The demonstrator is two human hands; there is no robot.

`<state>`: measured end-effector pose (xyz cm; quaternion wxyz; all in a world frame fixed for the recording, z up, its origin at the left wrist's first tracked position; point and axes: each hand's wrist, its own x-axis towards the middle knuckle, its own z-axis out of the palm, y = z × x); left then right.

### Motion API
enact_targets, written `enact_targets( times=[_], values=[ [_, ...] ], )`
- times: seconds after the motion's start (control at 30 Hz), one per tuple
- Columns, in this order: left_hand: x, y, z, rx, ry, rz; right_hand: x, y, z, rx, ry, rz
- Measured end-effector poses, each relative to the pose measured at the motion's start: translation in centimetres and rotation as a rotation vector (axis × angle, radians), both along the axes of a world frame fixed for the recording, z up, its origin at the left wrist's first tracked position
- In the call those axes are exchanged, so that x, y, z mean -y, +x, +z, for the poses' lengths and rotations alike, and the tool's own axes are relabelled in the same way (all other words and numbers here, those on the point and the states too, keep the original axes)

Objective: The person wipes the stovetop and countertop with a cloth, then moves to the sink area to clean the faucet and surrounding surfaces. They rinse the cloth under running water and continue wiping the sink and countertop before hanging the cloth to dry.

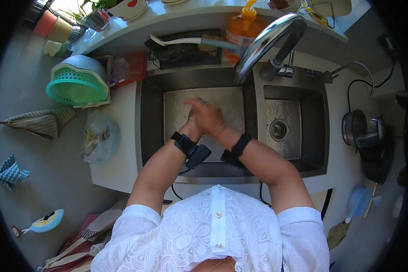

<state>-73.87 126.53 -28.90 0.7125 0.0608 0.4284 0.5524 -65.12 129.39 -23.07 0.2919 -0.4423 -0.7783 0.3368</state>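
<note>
Both of my hands are pressed together above the large basin of a stainless steel sink (pixel 221 102). My right hand (pixel 211 117) lies across my left hand (pixel 192 123) and covers most of its fingers. One finger points out to the left. A small whitish patch, perhaps lather, shows between the hands. No object is visible in either hand, though the space between the palms is hidden. Each wrist wears a black strap (pixel 184 144) with a dark device. The chrome faucet (pixel 272 40) arches over the basin's far right corner, and no stream shows under its spout.
A smaller basin with a drain (pixel 279 130) adjoins at right. Behind stand an orange pump bottle (pixel 234 37) and a rack with a dish brush (pixel 190 41). Left are green colanders (pixel 78 90) and a plastic bag (pixel 100 137). A glass-and-metal pot (pixel 362 129) stands right.
</note>
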Motion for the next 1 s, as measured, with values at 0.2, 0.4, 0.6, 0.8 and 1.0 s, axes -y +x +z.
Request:
enact_targets(
  times=[0.2,0.4,0.6,0.8,1.0],
  values=[
    [-0.7,0.8,1.0,-0.052,-0.135,0.004,-1.6,1.2,-0.5,0.109,-0.142,-0.029],
    [-0.8,0.8,2.5,-0.131,-0.123,-0.088,-1.6,1.4,-1.5,0.044,-0.144,-0.023],
    [-2.1,-1.1,6.3,0.004,-0.037,0.174,-3.2,4.5,-3.7,-0.755,-1.16,-0.115],
    [-1.8,-2.3,6.5,-0.126,-0.072,-0.013,-2.9,4.9,-1.5,-0.329,-0.581,-0.014],
    [-1.6,-2.2,1.8,0.431,0.109,-0.428,0.7,2.7,0.8,-0.068,0.15,0.127]
  ],
)
